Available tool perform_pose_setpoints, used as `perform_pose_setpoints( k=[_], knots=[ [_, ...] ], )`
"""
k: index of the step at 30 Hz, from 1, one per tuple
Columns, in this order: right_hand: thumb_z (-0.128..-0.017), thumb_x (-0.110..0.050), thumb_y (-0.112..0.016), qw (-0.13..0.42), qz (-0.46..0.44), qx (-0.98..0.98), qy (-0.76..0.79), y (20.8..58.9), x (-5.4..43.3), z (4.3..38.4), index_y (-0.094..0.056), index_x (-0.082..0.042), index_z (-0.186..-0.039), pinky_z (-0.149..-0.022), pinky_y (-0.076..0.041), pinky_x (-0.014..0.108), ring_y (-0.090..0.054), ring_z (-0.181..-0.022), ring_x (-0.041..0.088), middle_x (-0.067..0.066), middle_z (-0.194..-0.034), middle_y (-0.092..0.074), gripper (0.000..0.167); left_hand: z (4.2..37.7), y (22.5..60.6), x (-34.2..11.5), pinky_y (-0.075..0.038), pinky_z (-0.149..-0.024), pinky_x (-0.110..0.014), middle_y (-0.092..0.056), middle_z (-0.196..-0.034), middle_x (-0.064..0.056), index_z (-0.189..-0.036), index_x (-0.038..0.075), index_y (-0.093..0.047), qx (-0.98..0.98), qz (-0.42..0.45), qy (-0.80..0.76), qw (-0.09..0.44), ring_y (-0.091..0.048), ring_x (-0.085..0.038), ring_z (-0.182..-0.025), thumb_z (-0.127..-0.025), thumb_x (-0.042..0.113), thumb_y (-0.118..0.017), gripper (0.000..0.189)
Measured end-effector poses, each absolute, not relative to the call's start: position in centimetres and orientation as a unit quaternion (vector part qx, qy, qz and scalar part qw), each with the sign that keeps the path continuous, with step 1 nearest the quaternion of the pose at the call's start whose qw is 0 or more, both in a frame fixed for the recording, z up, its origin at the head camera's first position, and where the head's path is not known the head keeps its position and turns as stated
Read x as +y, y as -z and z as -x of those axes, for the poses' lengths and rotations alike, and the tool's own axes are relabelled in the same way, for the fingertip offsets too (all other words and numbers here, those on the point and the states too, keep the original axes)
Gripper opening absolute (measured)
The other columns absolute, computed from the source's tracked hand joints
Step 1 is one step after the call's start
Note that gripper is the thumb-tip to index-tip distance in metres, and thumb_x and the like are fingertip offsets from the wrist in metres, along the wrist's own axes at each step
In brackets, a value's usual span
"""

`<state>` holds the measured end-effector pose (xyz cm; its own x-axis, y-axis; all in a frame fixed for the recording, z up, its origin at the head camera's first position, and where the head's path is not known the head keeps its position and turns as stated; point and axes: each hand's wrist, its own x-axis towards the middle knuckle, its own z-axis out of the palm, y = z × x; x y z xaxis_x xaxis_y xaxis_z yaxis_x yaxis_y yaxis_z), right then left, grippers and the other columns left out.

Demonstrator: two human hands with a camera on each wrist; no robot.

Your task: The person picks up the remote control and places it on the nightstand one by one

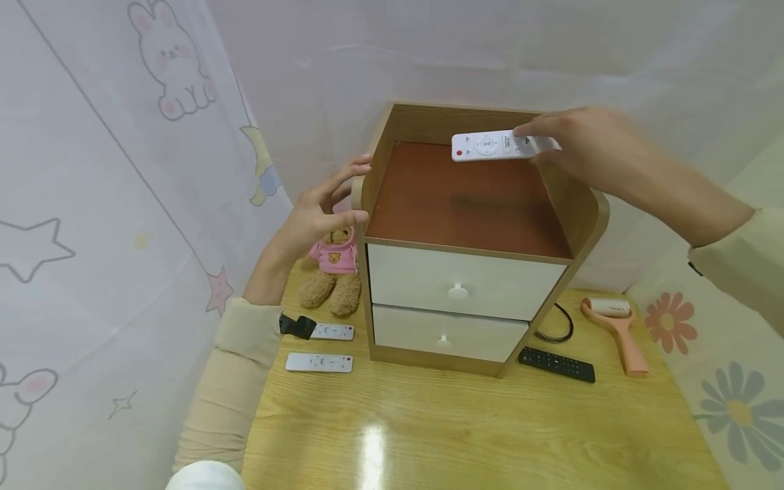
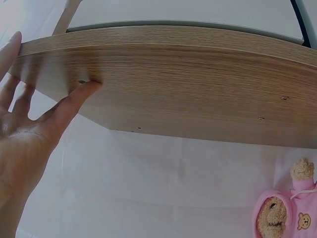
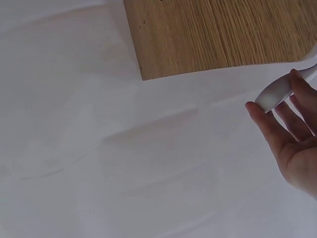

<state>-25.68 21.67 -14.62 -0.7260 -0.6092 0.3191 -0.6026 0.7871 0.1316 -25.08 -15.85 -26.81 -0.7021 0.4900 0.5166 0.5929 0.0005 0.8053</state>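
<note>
A white remote control [image 1: 486,145] with a red button is held in my right hand [image 1: 588,146], pinched at its right end between thumb and fingers. It hangs above the brown top shelf of a small wooden cabinet [image 1: 468,252] with two white drawers, both pushed in. In the right wrist view my right hand [image 3: 302,144] grips the remote control [image 3: 277,93] by its end, near the cabinet side panel [image 3: 213,34]. My left hand [image 1: 321,201] touches the cabinet's left side panel with spread, fairly straight fingers. The left wrist view shows its fingertips against the wood [image 2: 198,89].
Left of the cabinet sit a teddy bear [image 1: 337,262] in pink and two white remote controls, one [image 1: 333,331] behind the other [image 1: 318,363]. On the right lie a black remote control [image 1: 557,364], a black coiled cord [image 1: 560,333] and an orange-handled lint roller [image 1: 621,333]. Printed cloth [image 1: 153,170] hangs around.
</note>
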Motion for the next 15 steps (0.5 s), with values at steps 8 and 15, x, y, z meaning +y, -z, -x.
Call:
perform_pose_setpoints(
  k=[8,15],
  knots=[
    [-0.085,-0.006,-0.071,0.105,-0.311,-0.944,0.016,13.8,19.8,27.3,-0.063,-0.006,-0.127,-0.057,-0.04,0.04,-0.052,-0.074,0.031,0.022,-0.109,-0.067,0.042,25.2,26.8,-15.7,-0.043,-0.104,-0.037,-0.027,-0.157,0.001,-0.144,0.002,-0.04,-0.711,0.382,0.588,0.048,-0.029,-0.024,-0.142,-0.089,-0.004,-0.062,0.059],
    [-0.082,-0.003,-0.072,0.073,-0.314,-0.947,0.012,13.6,19.3,28.8,-0.065,-0.002,-0.122,-0.074,-0.046,0.051,-0.058,-0.096,0.041,0.025,-0.113,-0.065,0.041,25.4,26.8,-15.5,-0.038,-0.108,-0.044,-0.028,-0.157,0.004,-0.143,0.003,-0.041,-0.713,0.382,0.585,0.05,-0.029,-0.02,-0.142,-0.089,-0.003,-0.063,0.059]
  ],
)
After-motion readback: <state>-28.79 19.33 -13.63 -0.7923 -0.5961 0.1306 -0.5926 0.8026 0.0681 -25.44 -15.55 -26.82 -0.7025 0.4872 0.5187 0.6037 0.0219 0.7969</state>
